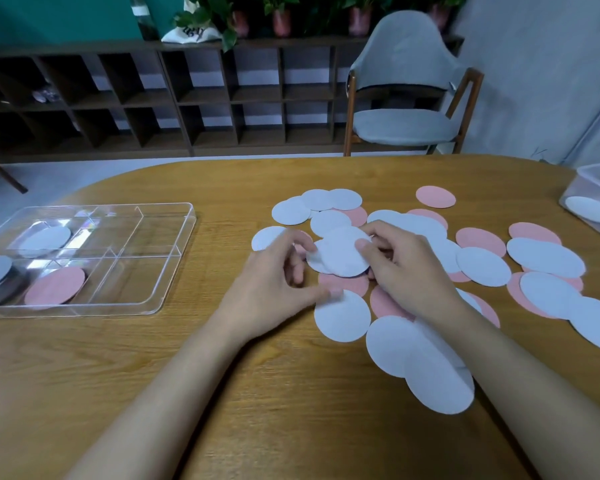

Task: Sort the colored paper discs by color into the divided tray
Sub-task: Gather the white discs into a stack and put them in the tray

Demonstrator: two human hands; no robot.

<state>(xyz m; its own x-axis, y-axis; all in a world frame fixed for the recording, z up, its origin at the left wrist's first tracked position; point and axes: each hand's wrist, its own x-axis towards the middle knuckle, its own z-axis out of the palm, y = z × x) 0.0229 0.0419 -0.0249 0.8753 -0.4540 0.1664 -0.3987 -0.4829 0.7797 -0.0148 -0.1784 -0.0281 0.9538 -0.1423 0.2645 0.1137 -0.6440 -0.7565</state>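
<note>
Our right hand (402,268), right of the tray (179,258), pinches white discs (340,258); left hand (274,285) touches their edge, grip unclear. Risk: paper clings, dragging a pink disc (343,284) along.

the table (187,375) was wood. its top looked smooth, with light brown lines in it and a soft shine. the tray (146,233) was clear plastic, hard and very shiny, with bright bits of light on its walls. the white discs (342,320) were paper, flat and dull, with no shine. the pink discs (435,196) were the same dull paper. the box (589,178) at the right edge was see-through plastic, a bit cloudy. the chair (406,128) had soft grey cloth on its seat and back, and its legs and arms were smooth brown wood. the shelf (174,98) behind was dark wood and not shiny.
</note>
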